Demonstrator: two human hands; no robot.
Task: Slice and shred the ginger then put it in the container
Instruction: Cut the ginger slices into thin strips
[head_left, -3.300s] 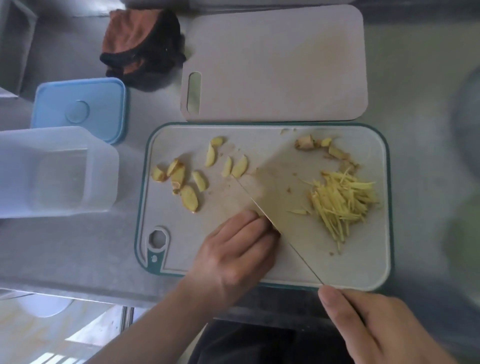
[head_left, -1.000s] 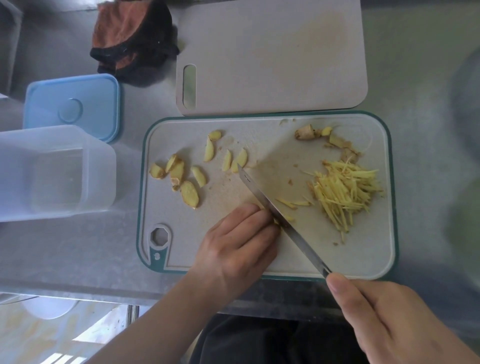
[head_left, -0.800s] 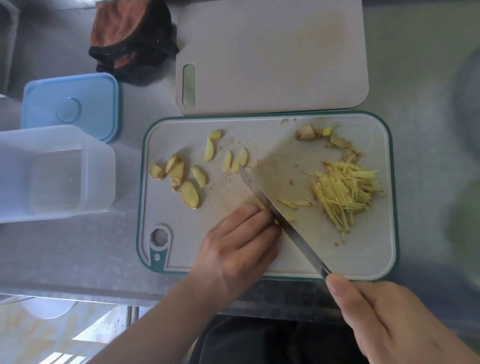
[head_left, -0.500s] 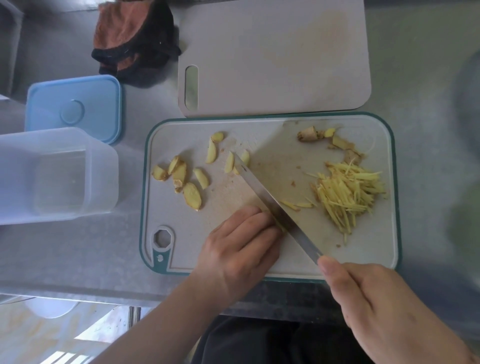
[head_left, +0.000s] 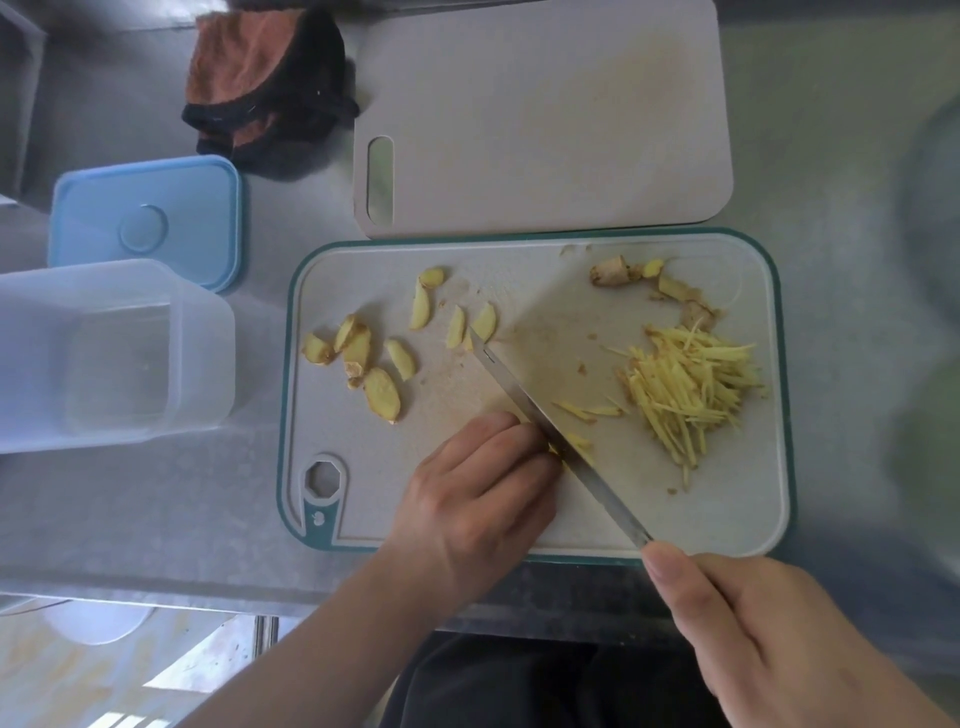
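Right hand: the right hand (head_left: 769, 639) sits at the near right, off the near edge of the board, fingers curled round the handle of the knife (head_left: 558, 436), thumb laid along it.
Left hand: the left hand (head_left: 478, 512) rests on the near middle of the cutting board (head_left: 737, 525), fingers curled down on a small ginger piece (head_left: 574, 446) at the blade; how it pinches the piece is hidden under the knuckles.
Knife: the blade slants from near right to far left across the board, its tip just beside the nearest ginger slices (head_left: 374, 358).
Shreds: the shredded ginger (head_left: 685, 387) lies heaped on the right half of the board, a few loose strands between it and the blade.
Slices: scattered over the left half of the board, apart from the shreds.
Scraps: peel and ginger ends (head_left: 615, 271) sit at the far right corner of the board.
Container: the clear container (head_left: 111, 353) stands open on the worktop (head_left: 156, 499), left of the board, well apart from the ginger.
Lid: the blue lid (head_left: 148, 218) lies just beyond the container, touching or slightly behind it.
Second board: a plain grey board (head_left: 543, 114) lies beyond the cutting board, their edges meeting.
Cloth: a crumpled brown-and-black cloth (head_left: 265, 78) sits at the far left, beside the grey board.
Open room: bare worktop runs between container and board, and right of the board; the near edge of the worktop lies just under the wrists.
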